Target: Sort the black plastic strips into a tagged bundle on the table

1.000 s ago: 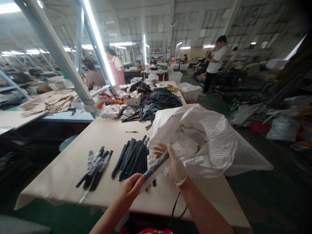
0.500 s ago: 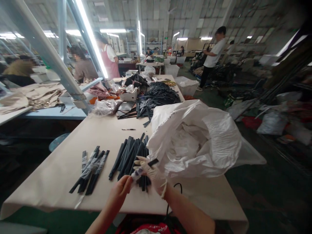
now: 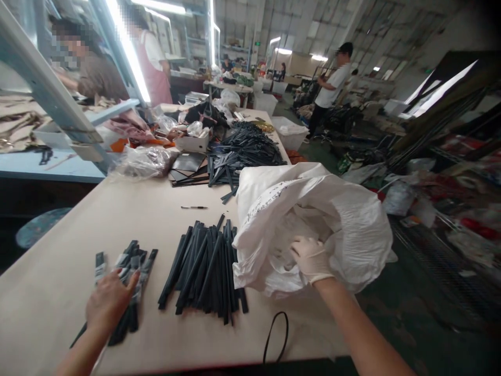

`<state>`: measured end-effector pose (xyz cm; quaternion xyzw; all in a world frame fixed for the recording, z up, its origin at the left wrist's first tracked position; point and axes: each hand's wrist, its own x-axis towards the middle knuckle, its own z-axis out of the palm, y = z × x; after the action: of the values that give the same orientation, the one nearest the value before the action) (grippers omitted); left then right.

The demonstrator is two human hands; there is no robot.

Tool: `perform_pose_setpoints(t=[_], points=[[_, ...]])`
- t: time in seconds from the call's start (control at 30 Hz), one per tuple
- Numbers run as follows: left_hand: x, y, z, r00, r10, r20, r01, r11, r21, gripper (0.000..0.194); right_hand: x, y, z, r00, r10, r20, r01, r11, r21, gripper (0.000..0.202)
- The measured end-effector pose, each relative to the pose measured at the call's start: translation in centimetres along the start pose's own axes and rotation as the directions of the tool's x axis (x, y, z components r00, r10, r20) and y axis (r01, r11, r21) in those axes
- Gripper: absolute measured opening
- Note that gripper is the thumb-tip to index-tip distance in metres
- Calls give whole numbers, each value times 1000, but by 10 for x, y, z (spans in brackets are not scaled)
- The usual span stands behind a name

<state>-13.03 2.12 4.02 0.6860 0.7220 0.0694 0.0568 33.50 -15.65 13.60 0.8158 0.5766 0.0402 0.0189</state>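
Observation:
My bare left hand (image 3: 111, 297) lies on a small group of black strips wrapped in clear plastic (image 3: 133, 313) at the table's left. Its thumb and fingers are apart, and part of the group is hidden beneath it. My right hand (image 3: 311, 258), in a pale glove, is inside the mouth of a large white sack (image 3: 270, 203). Its fingers are curled against the whitish contents, and whatever they pinch is hidden. Between my hands lies a pile of loose black strips (image 3: 207, 271), side by side, touched by neither hand.
A pen (image 3: 194, 208) lies beyond the strips. Farther back are a heap of black strips (image 3: 250, 149), a clear plastic bag (image 3: 144, 162) and a small box (image 3: 191, 143). A black cord loop (image 3: 276, 334) is near the front edge. Several people work in the background.
My hands were together on a black strip in plastic above the pile. They have parted: the left went to the wrapped strips, the right into the sack. The view has shifted.

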Motion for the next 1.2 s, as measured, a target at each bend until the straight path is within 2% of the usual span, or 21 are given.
perform_pose_setpoints(t=[0.1, 0.13, 0.17, 0.2, 0.23, 0.27, 0.3, 0.33, 0.37, 0.4, 0.5, 0.6, 0.63, 0.67, 0.73, 0.8, 0.9, 0.97, 1.03, 1.13, 1.2], points=[[-42, 74, -22, 970, 218, 112, -177, 940, -292, 50, -21, -11, -16, 995, 9, -96, -7, 1000, 20, 16], [-64, 106, -28, 910, 344, 232, -205, 859, -469, 47, -31, -16, -22, 994, -3, -110, 6, 1000, 28, 15], [-88, 139, -32, 815, 453, 360, -141, 759, -635, 48, -43, -22, -27, 993, -26, -114, 30, 999, 34, 15], [-113, 171, -33, 664, 551, 506, 15, 666, -746, 50, -54, -28, -30, 992, -53, -112, 58, 997, 41, 15], [-136, 200, -33, 495, 609, 620, 238, 591, -771, 54, -67, -35, -33, 991, -78, -109, 84, 995, 50, 15], [-156, 225, -30, 309, 664, 681, 465, 519, -717, 58, -80, -42, -34, 989, -101, -104, 108, 992, 63, 14], [-173, 245, -27, 156, 691, 706, 652, 465, -599, 63, -94, -49, -33, 988, -121, -95, 129, 988, 83, 14], [-186, 260, -23, 102, 703, 703, 757, 404, -513, 60, -107, -53, -32, 987, -138, -85, 147, 983, 112, 15], [-195, 270, -20, 114, 706, 699, 810, 341, -477, 53, -121, -57, -29, 985, -157, -76, 168, 973, 161, 15], [-201, 275, -18, 162, 695, 700, 827, 291, -481, 48, -134, -58, -25, 981, -181, -70, 193, 952, 237, 14], [-210, 275, -23, 387, 629, 674, 713, 258, -651, 37, -165, -49, -11, 991, -104, -87, 135, 783, 607, 16], [-218, 268, -39, 530, 597, 602, 531, 320, -785, 32, -176, -37, 3, 973, 181, 142, -198, 342, 918, 36], [-221, 266, -43, 558, 600, 574, 473, 338, -814, 31, -174, -35, 5, 947, 180, 266, -296, 171, 940, 40], [-224, 264, -47, 581, 606, 544, 417, 352, -838, 30, -171, -37, 6, 926, 105, 363, -368, 28, 930, 43], [-229, 260, -51, 619, 622, 479, 298, 378, -876, 31, -161, -45, 6, 900, -111, 421, -434, -151, 888, 42], [-229, 255, -52, 644, 642, 416, 177, 404, -897, 32, -151, -60, 3, 901, -225, 371, -420, -233, 877, 35], [-219, 240, -52, 650, 686, 328, 5, 428, -904, 34, -142, -83, 3, 911, -240, 336, -397, -286, 872, 31], [-204, 227, -50, 624, 718, 309, -62, 440, -896, 38, -137, -96, 7, 889, -283, 359, -439, -310, 843, 29], [-180, 211, -46, 637, 703, 316, -135, 505, -852, 45, -130, -108, 13, 866, -313, 391, -486, -337, 807, 29], [-132, 184, -30, 757, 564, 329, -292, 743, -602, 43, -115, -123, 18, 858, -264, 441, -514, -398, 760, 31], [-97, 169, -14, 828, 460, 321, -312, 853, -419, 33, -104, -130, 18, 867, -229, 443, -498, -446, 744, 35]])
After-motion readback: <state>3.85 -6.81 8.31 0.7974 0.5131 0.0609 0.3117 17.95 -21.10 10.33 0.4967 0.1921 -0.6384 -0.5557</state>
